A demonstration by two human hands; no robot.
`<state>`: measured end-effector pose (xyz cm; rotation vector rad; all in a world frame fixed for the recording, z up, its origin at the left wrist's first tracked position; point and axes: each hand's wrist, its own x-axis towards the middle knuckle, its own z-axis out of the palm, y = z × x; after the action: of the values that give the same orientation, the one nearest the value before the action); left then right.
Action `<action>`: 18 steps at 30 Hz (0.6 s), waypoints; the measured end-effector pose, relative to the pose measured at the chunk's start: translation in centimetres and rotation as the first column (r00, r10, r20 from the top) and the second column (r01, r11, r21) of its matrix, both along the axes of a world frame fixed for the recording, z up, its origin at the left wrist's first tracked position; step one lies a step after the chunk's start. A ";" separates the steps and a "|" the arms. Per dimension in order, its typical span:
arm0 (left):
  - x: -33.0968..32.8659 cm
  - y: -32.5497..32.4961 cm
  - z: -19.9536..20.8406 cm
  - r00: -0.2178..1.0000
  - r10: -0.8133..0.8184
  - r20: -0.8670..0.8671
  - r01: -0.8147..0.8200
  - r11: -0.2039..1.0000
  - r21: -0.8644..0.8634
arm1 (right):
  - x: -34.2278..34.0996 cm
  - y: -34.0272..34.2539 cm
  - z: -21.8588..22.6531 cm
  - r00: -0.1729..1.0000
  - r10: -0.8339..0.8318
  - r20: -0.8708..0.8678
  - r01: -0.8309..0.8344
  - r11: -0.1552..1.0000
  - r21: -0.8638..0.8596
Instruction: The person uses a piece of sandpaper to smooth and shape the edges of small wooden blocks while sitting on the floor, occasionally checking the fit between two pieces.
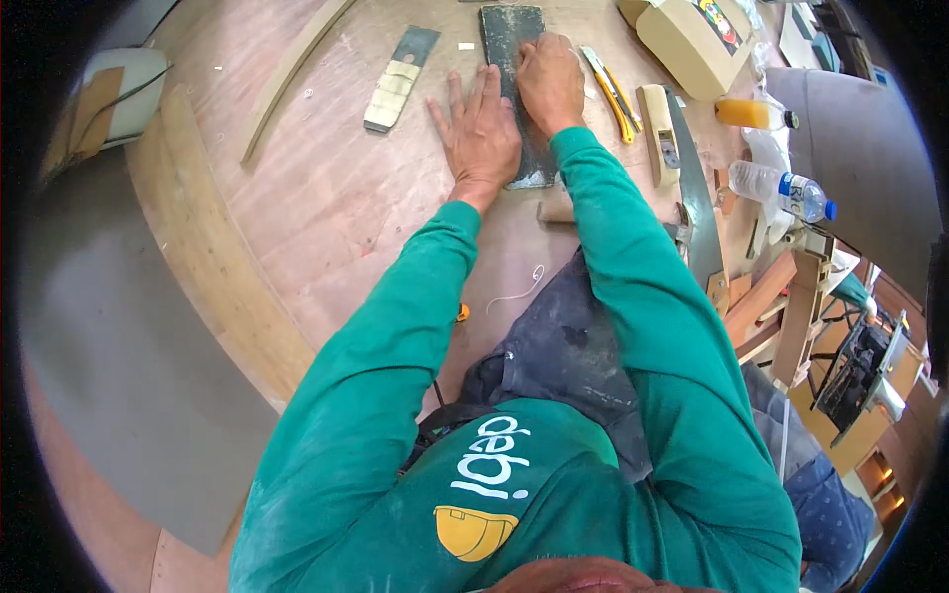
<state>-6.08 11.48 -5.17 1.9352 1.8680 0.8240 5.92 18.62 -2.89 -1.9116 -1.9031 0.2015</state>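
Observation:
A long dark flat slab (531,170), worn and dusty like a sharpening stone, lies on the pale wooden work surface ahead of me. My left hand (482,133) rests at its left edge, fingers stretched and slightly spread, the fingertips touching the slab. Over the slab's right side my right hand (552,84) is closed, fingers curled down against its top; whatever they hold is hidden beneath them. To the left lies a flat dark blade (417,44) partly wrapped in cream tape. A yellow utility knife (613,94) sits just right of my right hand.
Right of the knife are a wooden hand plane (654,124), a handsaw (700,212), a hammer handle (557,211), a juice bottle (746,114) and a water bottle (776,188). A cardboard box (682,44) stands at the far right. Curved wood strips (287,84) lie left.

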 end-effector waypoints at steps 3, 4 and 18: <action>-0.7 -0.2 0.1 0.999 0.019 -0.048 -0.020 0.999 -0.031 | -1.2 -4.4 1.2 0.996 -0.085 -0.041 0.079 0.988 -0.134; -0.7 0.1 0.2 0.999 0.027 -0.026 -0.028 0.999 -0.026 | -1.1 -7.8 1.3 0.992 -0.108 -0.062 0.095 0.979 -0.182; -1.1 -0.2 -0.1 0.999 0.029 -0.032 -0.030 0.999 -0.033 | -1.7 -9.4 2.0 0.976 -0.166 -0.138 0.139 0.973 -0.181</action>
<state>-7.15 11.31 -5.31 1.9158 1.9204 0.7708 4.21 9.20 -0.93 -2.0792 -1.6773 0.4632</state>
